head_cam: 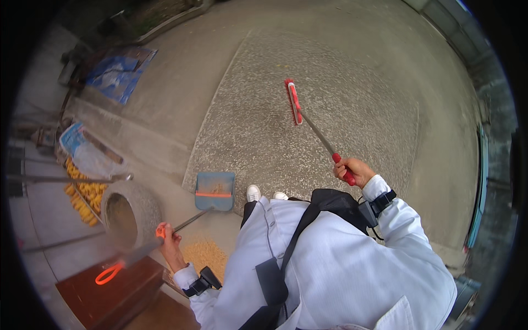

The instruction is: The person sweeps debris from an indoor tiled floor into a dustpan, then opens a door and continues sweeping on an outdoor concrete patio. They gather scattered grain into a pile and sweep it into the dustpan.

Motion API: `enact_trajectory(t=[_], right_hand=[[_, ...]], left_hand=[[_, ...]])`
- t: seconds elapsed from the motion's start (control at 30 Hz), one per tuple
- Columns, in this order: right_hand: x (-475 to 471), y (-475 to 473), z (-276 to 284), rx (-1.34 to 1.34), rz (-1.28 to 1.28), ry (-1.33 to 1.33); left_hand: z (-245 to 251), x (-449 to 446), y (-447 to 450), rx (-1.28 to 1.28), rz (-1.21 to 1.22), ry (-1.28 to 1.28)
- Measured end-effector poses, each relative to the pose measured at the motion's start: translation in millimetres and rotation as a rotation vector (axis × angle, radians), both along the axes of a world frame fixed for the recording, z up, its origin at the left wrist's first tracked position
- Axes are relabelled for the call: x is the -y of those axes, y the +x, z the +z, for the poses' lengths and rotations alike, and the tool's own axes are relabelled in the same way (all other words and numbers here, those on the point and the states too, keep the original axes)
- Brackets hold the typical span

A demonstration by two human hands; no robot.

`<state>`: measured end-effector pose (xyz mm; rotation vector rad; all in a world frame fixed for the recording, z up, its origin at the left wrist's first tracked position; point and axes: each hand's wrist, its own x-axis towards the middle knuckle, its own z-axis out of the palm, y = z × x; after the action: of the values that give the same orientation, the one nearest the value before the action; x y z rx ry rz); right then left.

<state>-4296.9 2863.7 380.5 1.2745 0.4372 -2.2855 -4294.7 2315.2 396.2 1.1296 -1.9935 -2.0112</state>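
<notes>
My right hand (354, 171) grips the red handle of a long-handled floor brush (293, 103) with a red and white head and red bristles. The brush head lies out ahead over the rough pebbled slab (350, 99). My left hand (170, 243) is closed around the pole of a long-handled dustpan (215, 179), near an orange collar; the pole's orange loop end (109, 273) sticks out behind it. The blue-grey pan has an orange strip and holds some brownish debris. It is just left of my white shoes (253, 193).
A round stone mortar (150, 206) stands at the left, with corn cobs (80, 198) and a plastic sack (93, 152) beyond it. A reddish-brown wooden table (111, 293) and a pile of yellowish grain (205, 255) are near my left arm. Farther off lies a blue tarp (117, 76).
</notes>
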Motion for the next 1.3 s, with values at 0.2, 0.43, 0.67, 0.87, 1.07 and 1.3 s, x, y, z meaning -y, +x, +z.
enact_trajectory(t=[0.2,0.43,0.67,0.87,1.07,1.3], right_hand=[[-16,52,22,0.074,-0.553,-0.201],[26,138,59,0.003,-1.106,-0.198],[73,244,86,-0.129,-1.612,-0.236],[85,309,83,-0.217,-1.829,-0.058],[77,341,105,-0.296,-2.017,-0.062],[91,370,132,-0.373,-2.099,-0.161]], left_hand=[[-12,-42,-135,-0.016,-0.403,0.111],[-15,-114,-253,0.031,-0.67,0.18],[5,-191,-276,0.012,-0.917,0.188],[35,-272,-283,-0.044,-1.068,0.106],[73,-392,-255,-0.039,-1.208,0.059],[72,-517,-201,0.044,-1.492,0.091]])
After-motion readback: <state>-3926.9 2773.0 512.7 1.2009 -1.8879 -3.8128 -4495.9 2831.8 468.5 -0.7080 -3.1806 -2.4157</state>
